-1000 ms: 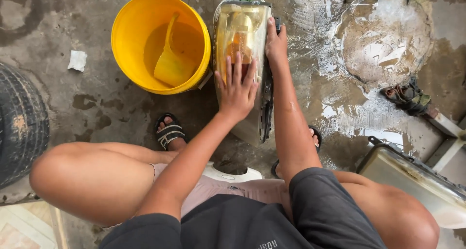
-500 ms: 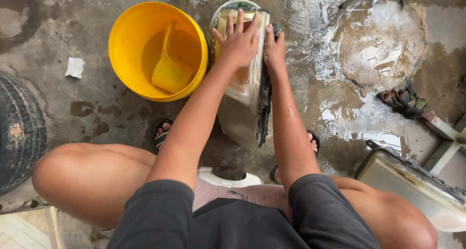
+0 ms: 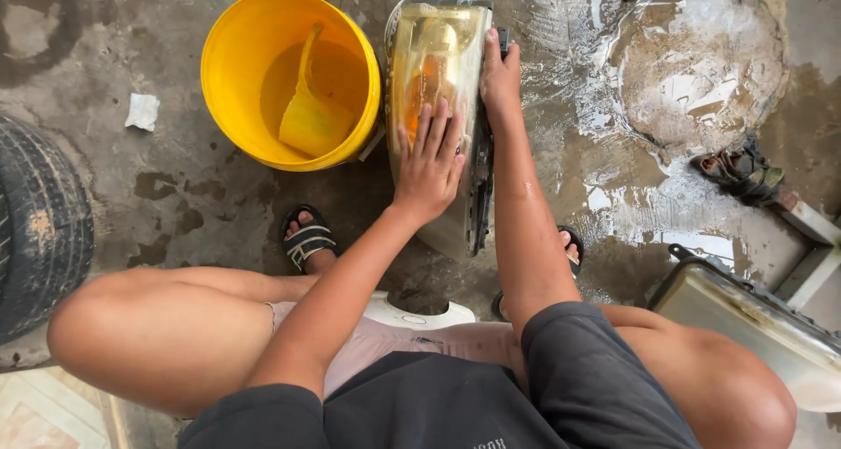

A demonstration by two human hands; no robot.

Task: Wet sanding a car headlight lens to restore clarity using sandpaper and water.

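Between the knees, on the wet concrete floor (image 3: 604,195), a yellowed clear-plastic car headlamp (image 3: 438,81) is stood upright. It is pressed by the flat, open left hand (image 3: 431,160) and clasped at its edge by the right hand (image 3: 499,77), beside a yellow plastic bucket (image 3: 236,63).

Bucket (image 3: 236,72) left of the headlamp (image 3: 434,55), scoop (image 3: 311,120) inside it, tyre (image 3: 39,226) far left, second headlamp (image 3: 753,326) lower right

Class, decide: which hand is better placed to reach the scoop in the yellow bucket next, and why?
Probably the left hand: it lies flat on the headlight lens beside the yellow bucket, while the right hand grips the far edge.
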